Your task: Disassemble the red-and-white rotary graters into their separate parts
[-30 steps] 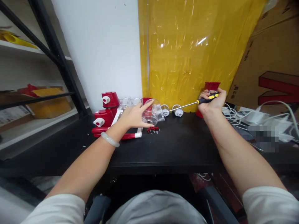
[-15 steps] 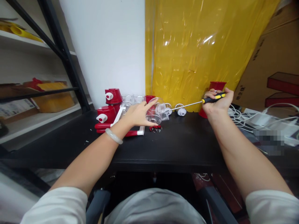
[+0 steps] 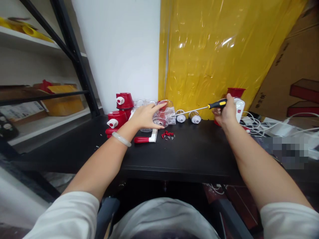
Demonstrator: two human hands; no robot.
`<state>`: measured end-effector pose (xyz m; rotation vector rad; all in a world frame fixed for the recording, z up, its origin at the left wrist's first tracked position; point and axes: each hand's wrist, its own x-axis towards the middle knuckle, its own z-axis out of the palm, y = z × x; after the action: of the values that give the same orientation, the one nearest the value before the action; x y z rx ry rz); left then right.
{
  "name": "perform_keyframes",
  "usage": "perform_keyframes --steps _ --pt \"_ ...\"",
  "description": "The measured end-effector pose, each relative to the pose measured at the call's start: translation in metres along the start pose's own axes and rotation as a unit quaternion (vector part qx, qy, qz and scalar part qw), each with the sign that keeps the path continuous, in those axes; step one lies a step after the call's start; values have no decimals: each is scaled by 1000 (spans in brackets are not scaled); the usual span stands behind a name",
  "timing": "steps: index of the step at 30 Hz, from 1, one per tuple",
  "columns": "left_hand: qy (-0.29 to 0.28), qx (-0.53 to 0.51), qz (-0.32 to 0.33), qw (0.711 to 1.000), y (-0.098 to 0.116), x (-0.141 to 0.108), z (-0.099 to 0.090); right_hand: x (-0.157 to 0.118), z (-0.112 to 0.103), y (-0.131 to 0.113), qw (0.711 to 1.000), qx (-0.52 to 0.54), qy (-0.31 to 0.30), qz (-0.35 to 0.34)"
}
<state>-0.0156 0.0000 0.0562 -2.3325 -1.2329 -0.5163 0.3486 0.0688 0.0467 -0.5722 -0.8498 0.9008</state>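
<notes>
My left hand (image 3: 147, 116), with a pale bangle at the wrist, is closed around a clear plastic housing (image 3: 161, 114), thumb at the front and fingers over the top. A screwdriver (image 3: 217, 104) with a black and yellow handle is gripped in my right hand (image 3: 225, 113). Its long metal shaft points left, and the tip reaches the side opening of the clear housing. Whether it touches a screw inside is too small to tell. Small red parts (image 3: 167, 134) and several tiny screws (image 3: 169, 138) lie in front of the housing.
Red housings (image 3: 117, 119) with white knobs are stacked at the left, near red-handled white cranks (image 3: 144, 139). Two metal-and-white cylinders (image 3: 194, 117) lie behind the screwdriver. A red cup-shaped part (image 3: 235, 92) and a white part (image 3: 239, 109) stand beyond my right hand. Tangled white cables (image 3: 259, 127) lie right.
My right hand has turned and closed further around the screwdriver handle, which has moved slightly left. The white part beyond it now shows. My left hand keeps its hold, and the view has shifted slightly.
</notes>
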Motion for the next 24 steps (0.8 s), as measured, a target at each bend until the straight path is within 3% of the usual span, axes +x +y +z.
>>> perform_keyframes --steps 3,12,20,24 --pt "-5 0 4 1000 -5 -1 -1 -5 5 8 999 24 34 11" --pt "-6 6 -21 1000 -7 -1 -4 -5 9 13 997 26 62 36" --pt "-9 1 -24 1000 -7 -2 -6 -3 9 15 998 46 48 19" --pt "-13 -4 -27 1000 -8 -2 -5 -3 8 16 999 50 11 -7"
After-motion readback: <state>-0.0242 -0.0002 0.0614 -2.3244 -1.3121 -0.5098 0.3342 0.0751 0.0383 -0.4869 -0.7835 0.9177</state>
